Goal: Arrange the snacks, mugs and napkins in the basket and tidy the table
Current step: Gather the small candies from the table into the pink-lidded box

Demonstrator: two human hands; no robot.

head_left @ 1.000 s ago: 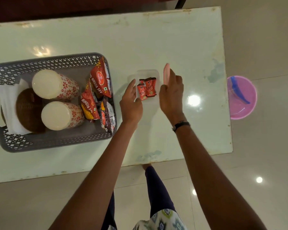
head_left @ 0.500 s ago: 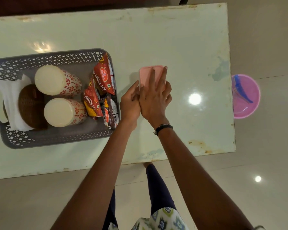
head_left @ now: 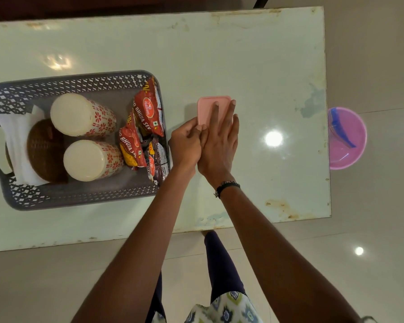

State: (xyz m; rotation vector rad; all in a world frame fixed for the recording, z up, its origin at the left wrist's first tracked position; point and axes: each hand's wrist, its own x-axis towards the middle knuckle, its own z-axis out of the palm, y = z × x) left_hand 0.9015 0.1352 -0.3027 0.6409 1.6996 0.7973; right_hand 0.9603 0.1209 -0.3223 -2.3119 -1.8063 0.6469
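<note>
A small box with a pink lid [head_left: 208, 104] sits on the table just right of the grey basket [head_left: 79, 197]. My right hand [head_left: 219, 141] lies flat on the lid, fingers straight, pressing it down. My left hand [head_left: 186, 143] grips the box's near left corner with curled fingers. The box's contents are hidden under the lid. Inside the basket stand two white mugs with red flowers [head_left: 82, 115] [head_left: 91, 160], several red snack packets [head_left: 147, 113], white napkins [head_left: 14, 136] and a brown round piece [head_left: 44, 150].
The pale green table [head_left: 219, 54] has worn edges; its right edge runs past my right hand. A pink bucket [head_left: 345, 138] with a blue item in it stands on the floor to the right. My legs are below the table's near edge.
The pink lid was held upright beside the open box of red sachets; it now covers the box. My right hand went flat onto it, and my left hand curled onto the corner.
</note>
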